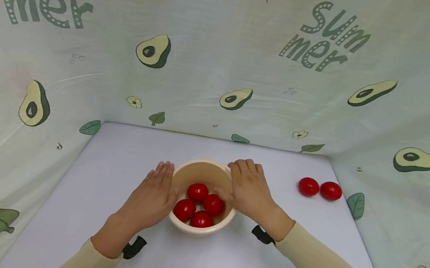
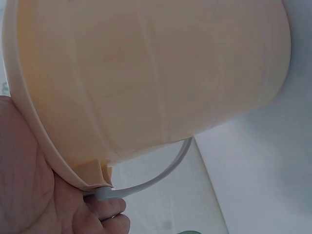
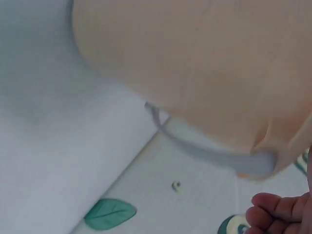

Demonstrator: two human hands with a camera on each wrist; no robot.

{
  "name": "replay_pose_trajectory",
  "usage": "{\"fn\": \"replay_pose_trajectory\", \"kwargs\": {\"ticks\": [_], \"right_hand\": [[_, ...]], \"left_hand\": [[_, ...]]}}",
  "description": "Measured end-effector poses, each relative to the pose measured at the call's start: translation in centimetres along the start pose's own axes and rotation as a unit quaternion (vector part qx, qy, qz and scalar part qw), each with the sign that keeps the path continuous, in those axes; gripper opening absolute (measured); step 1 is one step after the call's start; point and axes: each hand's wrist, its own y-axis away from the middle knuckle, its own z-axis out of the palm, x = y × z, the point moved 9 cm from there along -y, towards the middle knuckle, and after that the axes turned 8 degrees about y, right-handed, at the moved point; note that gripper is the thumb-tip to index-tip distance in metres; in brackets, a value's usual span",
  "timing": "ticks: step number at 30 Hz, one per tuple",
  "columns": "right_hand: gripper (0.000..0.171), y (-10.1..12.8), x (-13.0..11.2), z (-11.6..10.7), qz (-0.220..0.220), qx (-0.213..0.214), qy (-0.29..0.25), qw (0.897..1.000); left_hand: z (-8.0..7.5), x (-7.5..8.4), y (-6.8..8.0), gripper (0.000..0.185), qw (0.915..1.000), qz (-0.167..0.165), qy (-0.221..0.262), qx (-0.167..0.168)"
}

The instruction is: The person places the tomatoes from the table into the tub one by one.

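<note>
Honestly, the wrist cams aren't giving me much: the left wrist view is almost all cream bucket (image 2: 156, 73) wall, with just the palm of my left hand (image 2: 29, 185) against the rim and the thin grey handle (image 2: 156, 175) hanging loose below it. The right wrist view is blurry, same bucket (image 3: 204, 63) side filling the top, a few fingertips of my right hand (image 3: 280, 212) poking in at the bottom corner, and I can't make out the contents from either. The head cam is what actually shows the layout: the bucket (image 1: 195, 169) sits mid-table with four red tomatoes (image 1: 199, 204) inside, my left hand (image 1: 153, 197) flat against its left side with fingers straight, my right hand (image 1: 250, 188) draped over the right rim with fingers bent down over the edge; its thumb is hidden, so I can't tell if it's really clamped. Two more tomatoes (image 1: 319, 189) sit touching on the white table (image 1: 95, 182), well off to the right near the avocado-print cloth (image 1: 222, 65).
</note>
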Motion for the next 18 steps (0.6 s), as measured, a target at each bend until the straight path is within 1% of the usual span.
{"fn": "replay_pose_trajectory", "kwargs": {"ticks": [3,5,7,9,11,14,16,18], "right_hand": [[0.074,0.6,3.4,0.0,0.028,0.02,-0.005,0.999],[0.073,1.4,6.3,0.3,0.044,0.038,0.011,0.998],[0.072,2.7,9.4,1.2,0.068,0.048,0.033,0.996],[0.072,4.4,12.7,2.7,0.097,0.038,0.058,0.993],[0.073,6.4,16.0,4.6,0.137,0.001,0.077,0.988],[0.074,9.9,20.2,7.3,0.197,-0.078,0.092,0.973],[0.076,12.1,22.3,8.6,0.232,-0.124,0.098,0.96],[0.077,13.9,23.7,9.6,0.257,-0.152,0.098,0.95]], "left_hand": [[-0.1,-0.1,0.1,0.069,1.0,-0.004,0.002,0.001],[-0.2,-0.1,0.2,0.068,1.0,-0.004,0.002,0.001],[-0.2,0.0,0.2,0.068,1.0,-0.003,0.001,0.001],[-0.3,-0.1,0.2,0.068,1.0,-0.003,-0.002,0.002],[-0.3,-0.2,0.2,0.068,1.0,-0.005,-0.001,0.0],[-0.2,-0.3,0.1,0.069,1.0,-0.009,0.001,-0.003],[0.0,-0.4,0.1,0.069,0.9999,-0.011,0.002,-0.007],[0.2,-0.5,0.1,0.07,0.9999,-0.012,-0.001,-0.012]]}}
